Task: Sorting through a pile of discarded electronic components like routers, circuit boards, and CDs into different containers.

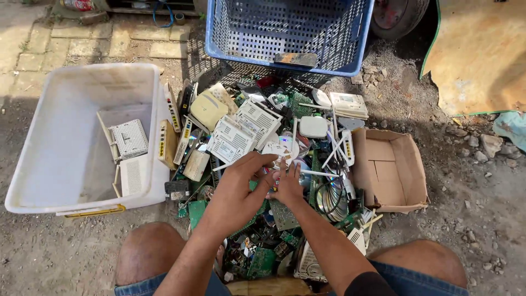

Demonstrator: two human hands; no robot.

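Note:
My left hand (238,189) and my right hand (287,189) meet over the middle of a heap of scrap electronics on the ground. Their fingertips pinch a small pale piece (279,174) between them; its exact kind is too small to tell. Just beyond the fingers lie a round white device with a shiny disc (280,148) and white routers (233,140). Green circuit boards (263,260) lie under my wrists, between my knees.
A white plastic tub (33,159) at the left holds a few white routers (129,138). A blue perforated crate (285,27) stands behind the heap. An open cardboard box (394,164) sits at the right, beside coiled cable and discs (329,200). Rubble and dirt surround everything.

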